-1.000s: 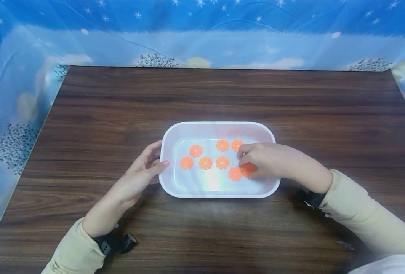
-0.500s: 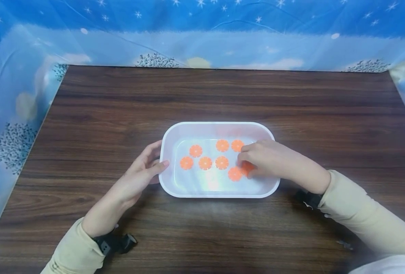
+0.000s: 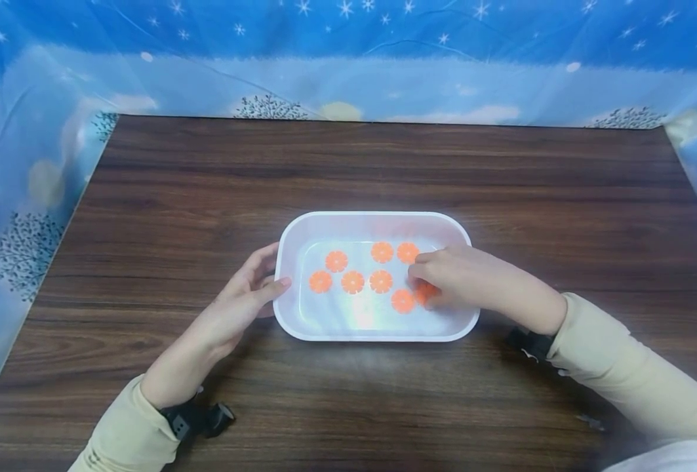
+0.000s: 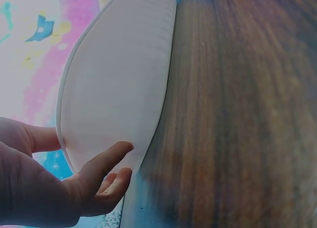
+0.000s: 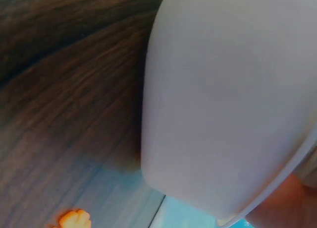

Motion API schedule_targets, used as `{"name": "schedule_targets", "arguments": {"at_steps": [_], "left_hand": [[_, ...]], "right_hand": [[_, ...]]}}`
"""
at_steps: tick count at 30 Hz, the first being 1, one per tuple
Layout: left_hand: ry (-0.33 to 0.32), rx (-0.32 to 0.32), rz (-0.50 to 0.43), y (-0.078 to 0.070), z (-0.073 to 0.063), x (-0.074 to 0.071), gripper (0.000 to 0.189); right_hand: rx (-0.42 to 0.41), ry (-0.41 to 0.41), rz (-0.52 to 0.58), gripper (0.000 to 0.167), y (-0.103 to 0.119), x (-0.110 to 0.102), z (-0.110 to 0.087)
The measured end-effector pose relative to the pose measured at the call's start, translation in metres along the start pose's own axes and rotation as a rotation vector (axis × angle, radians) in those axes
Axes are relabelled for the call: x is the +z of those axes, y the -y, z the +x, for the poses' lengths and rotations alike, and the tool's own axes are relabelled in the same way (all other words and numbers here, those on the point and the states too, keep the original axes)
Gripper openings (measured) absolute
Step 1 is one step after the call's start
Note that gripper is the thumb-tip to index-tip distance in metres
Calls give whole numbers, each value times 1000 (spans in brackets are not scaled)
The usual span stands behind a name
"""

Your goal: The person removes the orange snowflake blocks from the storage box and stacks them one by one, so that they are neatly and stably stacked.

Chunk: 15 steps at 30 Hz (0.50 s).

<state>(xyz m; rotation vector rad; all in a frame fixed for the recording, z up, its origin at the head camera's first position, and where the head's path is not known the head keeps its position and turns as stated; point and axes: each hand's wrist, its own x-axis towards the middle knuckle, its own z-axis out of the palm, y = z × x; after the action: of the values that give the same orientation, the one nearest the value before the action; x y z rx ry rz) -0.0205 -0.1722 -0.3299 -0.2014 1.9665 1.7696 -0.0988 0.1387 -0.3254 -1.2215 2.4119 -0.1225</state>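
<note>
A white rectangular tray with rounded corners stands on the table. My left hand grips its left end, thumb over the rim and fingers spread along the outer wall. My right hand reaches over the right end into the tray. Its curled fingers and thumb pinch a flower-shaped orange slice, which they partly cover. Several matching orange slices lie flat on the tray floor, one right beside the pinched slice. In the right wrist view the tray wall hides most of this hand.
The dark wooden table reaches back to a blue patterned cloth. A small orange piece shows at the lower left of the right wrist view. Each forearm carries a black wrist camera.
The pinched slice and right hand barely shift, and the fingers cover a bit more of it than a second ago. The left hand stays put; the head view moves slightly.
</note>
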Motion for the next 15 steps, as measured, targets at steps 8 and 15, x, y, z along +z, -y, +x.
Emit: {"name": "schedule_targets", "arguments": {"at_steps": [8, 15], "left_hand": [[-4, -4, 1, -1, 0, 0, 60], [-1, -12, 0, -2, 0, 0, 60]], "right_hand": [[-76, -15, -70, 24, 3, 2, 1], [-146, -65, -109, 22, 2, 2, 0]]}}
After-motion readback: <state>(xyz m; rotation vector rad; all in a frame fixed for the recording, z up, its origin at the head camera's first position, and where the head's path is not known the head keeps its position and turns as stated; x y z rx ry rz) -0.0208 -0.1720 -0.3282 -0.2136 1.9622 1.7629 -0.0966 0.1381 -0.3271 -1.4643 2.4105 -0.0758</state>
